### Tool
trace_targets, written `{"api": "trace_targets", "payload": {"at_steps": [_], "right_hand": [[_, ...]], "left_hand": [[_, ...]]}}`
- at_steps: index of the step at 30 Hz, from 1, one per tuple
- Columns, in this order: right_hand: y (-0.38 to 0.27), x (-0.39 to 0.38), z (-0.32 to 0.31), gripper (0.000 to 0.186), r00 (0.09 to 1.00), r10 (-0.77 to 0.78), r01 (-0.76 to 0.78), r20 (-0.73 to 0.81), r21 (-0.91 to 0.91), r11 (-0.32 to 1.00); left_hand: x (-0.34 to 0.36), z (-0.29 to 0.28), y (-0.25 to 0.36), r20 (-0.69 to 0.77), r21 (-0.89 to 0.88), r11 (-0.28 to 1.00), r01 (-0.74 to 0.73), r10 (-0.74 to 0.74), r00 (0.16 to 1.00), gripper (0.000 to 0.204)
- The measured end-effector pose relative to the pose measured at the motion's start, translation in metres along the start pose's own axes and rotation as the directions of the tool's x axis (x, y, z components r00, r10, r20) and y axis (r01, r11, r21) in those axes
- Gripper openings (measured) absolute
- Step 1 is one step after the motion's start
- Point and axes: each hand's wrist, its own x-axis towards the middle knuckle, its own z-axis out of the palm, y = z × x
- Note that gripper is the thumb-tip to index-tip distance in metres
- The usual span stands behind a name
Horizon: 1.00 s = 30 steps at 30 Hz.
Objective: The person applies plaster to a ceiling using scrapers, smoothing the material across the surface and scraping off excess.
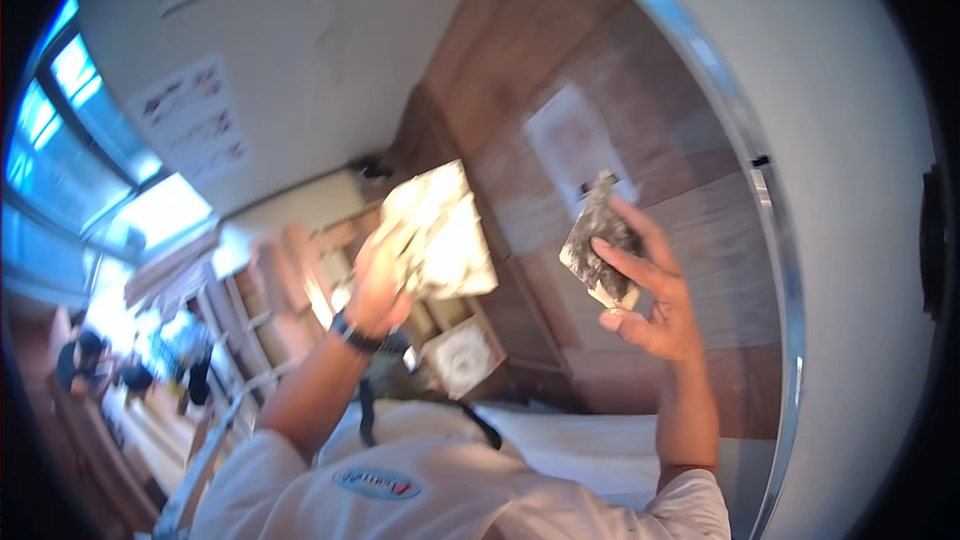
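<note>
My left hand, with a dark watch on its wrist, grips the left edge of a pale square slab. Bright light washes out its face, so I cannot tell what it is made of. On the right, my right hand is closed around a smaller flat piece, mottled dark grey and cream with a ragged lower edge. Its fingers lie over the near face while the thumb sits at the bottom. Both pieces are held up in front of me, apart from each other.
Brown wooden panels with a white sheet stand behind my right hand, beside a curved metal edge. Wooden boards and shelving fill the left background. Several people are far left, near bright windows.
</note>
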Motion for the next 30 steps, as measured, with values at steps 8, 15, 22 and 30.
{"api": "trace_targets", "payload": {"at_steps": [8,15,22,30], "right_hand": [[-0.006,0.021,0.033,0.058,0.960,-0.107,0.204,0.259,-0.383,0.901],[-0.008,0.027,0.046,0.056,0.939,-0.091,0.230,0.331,-0.413,0.881],[-0.004,0.027,0.038,0.055,0.930,-0.089,0.210,0.356,-0.318,0.924],[-0.018,0.044,0.057,0.054,0.889,-0.087,0.288,0.450,-0.401,0.870]], "left_hand": [[-0.002,0.045,0.035,0.033,0.101,0.993,0.063,-0.066,0.997,0.033],[-0.003,0.057,0.042,0.069,0.253,0.958,0.136,-0.158,0.985,0.030],[0.003,0.052,0.050,0.039,0.302,0.934,0.192,-0.214,0.976,0.028],[0.013,0.060,0.043,0.073,0.559,0.805,0.199,-0.287,0.955,0.029]]}}
